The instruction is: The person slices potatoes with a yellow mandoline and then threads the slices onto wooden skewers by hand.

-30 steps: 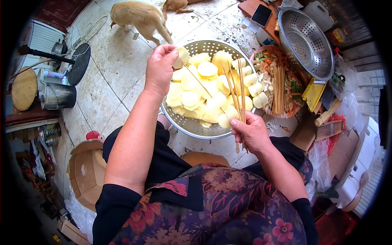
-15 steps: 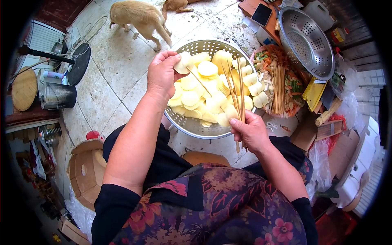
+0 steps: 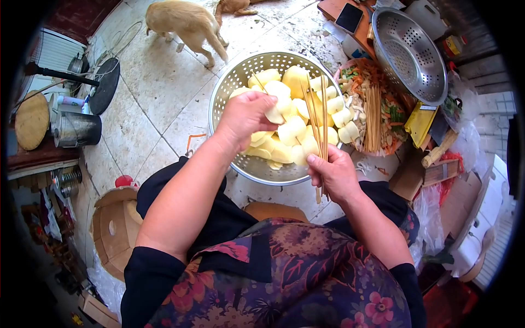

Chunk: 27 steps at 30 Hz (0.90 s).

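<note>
My left hand [image 3: 247,117] pinches a pale potato slice [image 3: 274,113] over the colander, with the tip of a skewer showing just beyond the fingers. Bamboo skewers [image 3: 325,131] are gripped in a bundle in my right hand [image 3: 336,174]. One of them slants left with potato slices [image 3: 310,145] threaded on it near my right thumb. Beneath both hands is a metal colander [image 3: 260,172] holding loose yellow potato slices [image 3: 268,150]. Finished-looking skewered slices [image 3: 343,117] lie along its right side. The left fingers partly hide the slanting skewer.
Right of the colander, a basin of cut vegetables [image 3: 391,93] carries more bamboo skewers [image 3: 373,120]. A second colander [image 3: 407,57] leans above it, near a phone [image 3: 349,19]. A dog [image 3: 183,24] stands on the tiles. At lower left is a cardboard box [image 3: 113,232].
My left hand has moved right and down with its potato slice, from the colander's left rim to over the slanting skewer. The right hand has hardly moved.
</note>
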Each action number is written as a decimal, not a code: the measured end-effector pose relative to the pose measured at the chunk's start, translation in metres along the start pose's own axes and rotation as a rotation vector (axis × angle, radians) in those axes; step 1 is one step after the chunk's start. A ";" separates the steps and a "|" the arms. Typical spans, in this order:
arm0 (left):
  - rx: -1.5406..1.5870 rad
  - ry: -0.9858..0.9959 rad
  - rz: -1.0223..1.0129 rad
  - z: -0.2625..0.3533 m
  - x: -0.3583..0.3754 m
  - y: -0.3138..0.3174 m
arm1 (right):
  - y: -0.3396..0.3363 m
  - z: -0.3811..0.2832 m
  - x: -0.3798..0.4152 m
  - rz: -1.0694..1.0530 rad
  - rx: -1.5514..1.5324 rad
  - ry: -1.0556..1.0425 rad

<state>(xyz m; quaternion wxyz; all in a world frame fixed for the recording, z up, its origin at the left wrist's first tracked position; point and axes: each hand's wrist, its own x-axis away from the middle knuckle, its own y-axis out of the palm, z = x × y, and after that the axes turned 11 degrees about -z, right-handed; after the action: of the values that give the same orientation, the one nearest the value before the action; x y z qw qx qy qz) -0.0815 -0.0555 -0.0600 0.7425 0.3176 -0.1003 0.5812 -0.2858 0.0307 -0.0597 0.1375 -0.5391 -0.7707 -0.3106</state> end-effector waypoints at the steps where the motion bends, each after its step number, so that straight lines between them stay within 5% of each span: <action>1: 0.003 -0.027 -0.034 -0.002 0.002 0.004 | 0.000 0.000 0.000 0.002 -0.001 0.000; 9: -0.020 -0.057 -0.071 -0.001 -0.006 -0.005 | 0.000 -0.004 0.000 0.020 -0.083 -0.018; 13: -0.391 0.124 0.218 0.001 -0.022 -0.031 | -0.002 -0.007 0.001 0.050 -0.086 -0.021; 15: -1.022 0.175 0.346 -0.003 -0.032 -0.046 | -0.003 -0.007 0.000 0.056 -0.095 -0.039; 19: -1.463 0.068 0.301 -0.019 -0.027 -0.041 | -0.006 -0.007 -0.001 0.056 -0.105 -0.030; 27: -1.348 0.017 0.246 -0.008 -0.030 -0.047 | -0.005 -0.011 0.002 0.036 -0.114 -0.033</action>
<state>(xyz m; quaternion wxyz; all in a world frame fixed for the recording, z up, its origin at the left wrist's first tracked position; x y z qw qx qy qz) -0.0487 -0.0810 -0.0988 0.7073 -0.2321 -0.4698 0.4745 -0.2922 0.0245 -0.0517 0.0993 -0.5651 -0.7441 -0.3423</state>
